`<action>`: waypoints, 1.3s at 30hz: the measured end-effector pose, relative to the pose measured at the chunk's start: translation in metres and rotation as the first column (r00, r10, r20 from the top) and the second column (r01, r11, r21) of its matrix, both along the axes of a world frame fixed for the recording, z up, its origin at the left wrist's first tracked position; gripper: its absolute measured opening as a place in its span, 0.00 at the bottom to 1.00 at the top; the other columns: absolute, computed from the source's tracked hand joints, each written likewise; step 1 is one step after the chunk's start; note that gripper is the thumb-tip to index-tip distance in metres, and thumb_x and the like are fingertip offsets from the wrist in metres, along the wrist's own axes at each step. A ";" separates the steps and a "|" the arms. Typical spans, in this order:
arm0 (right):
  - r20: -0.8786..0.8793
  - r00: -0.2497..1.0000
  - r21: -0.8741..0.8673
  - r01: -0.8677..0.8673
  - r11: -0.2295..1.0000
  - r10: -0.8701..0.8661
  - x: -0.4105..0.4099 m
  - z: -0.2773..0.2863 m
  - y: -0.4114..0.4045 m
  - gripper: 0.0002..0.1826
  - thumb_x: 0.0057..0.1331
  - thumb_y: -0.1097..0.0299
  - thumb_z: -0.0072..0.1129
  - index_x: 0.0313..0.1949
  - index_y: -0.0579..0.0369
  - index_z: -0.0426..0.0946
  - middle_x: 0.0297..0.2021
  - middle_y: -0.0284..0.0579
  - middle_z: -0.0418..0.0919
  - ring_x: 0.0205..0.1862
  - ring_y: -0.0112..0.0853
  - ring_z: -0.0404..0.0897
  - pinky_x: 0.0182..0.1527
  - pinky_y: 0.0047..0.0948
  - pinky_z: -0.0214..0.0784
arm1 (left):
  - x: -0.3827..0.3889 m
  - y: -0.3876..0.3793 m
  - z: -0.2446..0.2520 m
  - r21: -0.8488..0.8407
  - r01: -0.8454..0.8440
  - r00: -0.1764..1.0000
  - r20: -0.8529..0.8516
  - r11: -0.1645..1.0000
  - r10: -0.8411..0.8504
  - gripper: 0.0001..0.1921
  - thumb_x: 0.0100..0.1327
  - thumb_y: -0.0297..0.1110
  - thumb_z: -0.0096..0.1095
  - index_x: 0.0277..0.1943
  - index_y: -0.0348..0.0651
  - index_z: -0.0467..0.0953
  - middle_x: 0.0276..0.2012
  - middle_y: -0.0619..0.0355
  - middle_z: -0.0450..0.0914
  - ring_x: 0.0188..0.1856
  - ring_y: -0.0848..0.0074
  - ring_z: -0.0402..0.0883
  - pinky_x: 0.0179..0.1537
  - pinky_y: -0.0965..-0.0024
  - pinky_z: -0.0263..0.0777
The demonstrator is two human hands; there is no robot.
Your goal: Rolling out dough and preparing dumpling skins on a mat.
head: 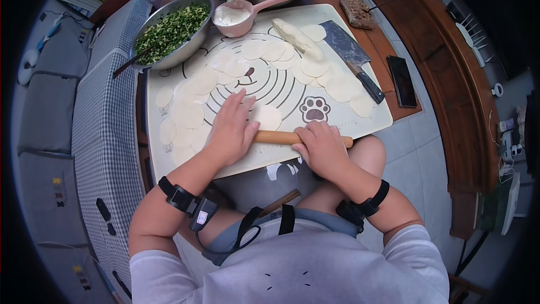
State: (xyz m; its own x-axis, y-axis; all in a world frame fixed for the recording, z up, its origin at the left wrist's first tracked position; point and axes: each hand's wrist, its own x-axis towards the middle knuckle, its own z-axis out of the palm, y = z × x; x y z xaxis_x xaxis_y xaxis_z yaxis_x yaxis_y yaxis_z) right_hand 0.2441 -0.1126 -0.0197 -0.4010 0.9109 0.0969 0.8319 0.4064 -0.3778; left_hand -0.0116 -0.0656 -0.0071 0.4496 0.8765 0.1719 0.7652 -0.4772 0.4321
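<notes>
My right hand (322,147) is wrapped around the right part of a wooden rolling pin (278,137) near the front edge of a dough mat (358,128). Just beyond the pin lies a thin round dough wrapper (268,117). My left hand (231,128) is spread flat at the wrapper's left side, with its thumb by the pin's left end; whether the palm touches the dough is hidden. Rolled wrappers (185,109) overlap along the mat's left, and more wrappers (341,86) lie along the right. A long dough piece (297,39) rests at the back.
A steel bowl (198,44) of chopped green filling holds a chopstick (133,62). Beside it stands a pink ladle (236,28) with white flour. A cleaver (346,46) lies at the mat's right edge. Farther right are a phone (401,81) and a bagged brown food (357,12).
</notes>
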 end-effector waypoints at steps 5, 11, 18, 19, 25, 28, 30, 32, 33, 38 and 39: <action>0.031 0.994 0.122 0.099 0.988 -0.103 -0.012 0.001 0.029 0.29 0.67 0.51 0.57 0.63 0.52 0.70 0.60 0.55 0.67 0.63 0.47 0.64 0.61 0.48 0.57 | 0.011 0.045 -0.019 0.043 -0.032 0.983 -0.178 0.999 0.039 0.31 0.71 0.45 0.50 0.73 0.41 0.59 0.74 0.41 0.54 0.76 0.46 0.50 0.75 0.50 0.44; 0.016 0.928 0.231 0.359 0.904 -0.372 -0.006 -0.008 0.117 0.32 0.71 0.52 0.51 0.69 0.54 0.64 0.71 0.61 0.55 0.75 0.52 0.49 0.73 0.56 0.40 | 0.036 0.133 -0.034 0.310 -0.240 0.967 0.154 0.920 0.201 0.25 0.70 0.43 0.53 0.66 0.41 0.69 0.72 0.44 0.59 0.73 0.47 0.56 0.72 0.48 0.49; 0.101 0.947 0.153 0.287 0.946 -0.304 -0.014 -0.001 0.070 0.31 0.72 0.50 0.48 0.70 0.52 0.64 0.73 0.59 0.52 0.76 0.50 0.47 0.74 0.58 0.37 | 0.017 0.078 -0.017 0.162 0.212 0.968 0.104 0.964 -0.230 0.20 0.64 0.42 0.61 0.56 0.43 0.77 0.64 0.47 0.70 0.68 0.47 0.63 0.68 0.49 0.56; 0.099 0.947 0.151 0.289 0.945 -0.306 -0.016 -0.002 0.063 0.31 0.72 0.50 0.48 0.70 0.52 0.64 0.73 0.59 0.52 0.76 0.50 0.47 0.74 0.58 0.37 | 0.014 0.066 -0.013 0.078 0.348 0.931 0.087 0.934 -0.354 0.20 0.62 0.45 0.65 0.53 0.43 0.80 0.62 0.48 0.72 0.68 0.47 0.64 0.67 0.48 0.58; 0.153 0.944 0.086 0.284 0.955 -0.294 -0.018 -0.008 0.050 0.32 0.73 0.47 0.45 0.69 0.50 0.64 0.72 0.56 0.55 0.76 0.47 0.48 0.74 0.57 0.37 | 0.001 0.042 -0.007 -0.054 0.393 0.904 0.206 0.918 -0.374 0.16 0.60 0.39 0.69 0.49 0.43 0.83 0.50 0.53 0.82 0.54 0.57 0.77 0.56 0.58 0.70; 0.137 0.953 0.177 0.245 0.953 -0.270 -0.020 -0.011 0.039 0.31 0.71 0.47 0.49 0.68 0.51 0.67 0.69 0.56 0.60 0.74 0.47 0.53 0.73 0.55 0.42 | 0.005 0.036 -0.006 -0.088 0.315 0.932 0.218 0.945 -0.290 0.12 0.65 0.36 0.65 0.48 0.41 0.83 0.38 0.56 0.84 0.40 0.68 0.81 0.46 0.66 0.74; 0.112 0.967 0.189 0.207 0.960 -0.230 -0.017 -0.006 0.028 0.30 0.69 0.48 0.52 0.65 0.51 0.69 0.68 0.55 0.62 0.72 0.46 0.56 0.71 0.54 0.45 | 0.019 0.032 0.007 -0.248 0.177 0.964 0.239 0.952 -0.117 0.11 0.68 0.36 0.62 0.46 0.40 0.83 0.35 0.56 0.83 0.37 0.72 0.80 0.43 0.68 0.73; 0.090 0.978 0.200 0.169 0.965 -0.190 -0.012 -0.006 0.014 0.29 0.67 0.50 0.56 0.62 0.52 0.71 0.66 0.53 0.64 0.71 0.45 0.58 0.70 0.52 0.48 | 0.025 0.035 0.011 -0.405 0.042 0.971 0.234 0.913 0.059 0.10 0.70 0.36 0.59 0.45 0.40 0.83 0.31 0.57 0.82 0.33 0.76 0.78 0.40 0.70 0.73; 0.082 0.991 0.221 0.087 0.971 -0.108 -0.009 -0.006 0.005 0.27 0.65 0.52 0.59 0.59 0.51 0.73 0.64 0.51 0.66 0.68 0.44 0.62 0.67 0.50 0.52 | 0.026 0.039 0.007 -0.395 -0.020 0.970 0.215 0.918 0.113 0.11 0.72 0.37 0.57 0.45 0.39 0.82 0.31 0.58 0.81 0.32 0.79 0.76 0.39 0.72 0.72; -0.046 0.997 0.217 -0.048 0.975 0.060 0.001 -0.015 -0.017 0.21 0.61 0.59 0.65 0.53 0.47 0.74 0.56 0.42 0.73 0.58 0.42 0.70 0.57 0.47 0.60 | 0.016 0.047 -0.035 -0.596 -0.141 0.757 0.450 0.790 0.474 0.12 0.76 0.39 0.53 0.52 0.41 0.74 0.36 0.65 0.79 0.36 0.84 0.75 0.39 0.79 0.70; -0.042 0.998 0.212 -0.045 0.976 0.056 0.006 -0.015 -0.018 0.21 0.61 0.58 0.65 0.52 0.48 0.75 0.52 0.41 0.74 0.55 0.40 0.71 0.55 0.46 0.60 | 0.020 0.044 -0.030 -0.600 -0.134 0.760 0.449 0.789 0.470 0.12 0.76 0.39 0.53 0.52 0.41 0.74 0.36 0.65 0.79 0.36 0.84 0.75 0.39 0.79 0.70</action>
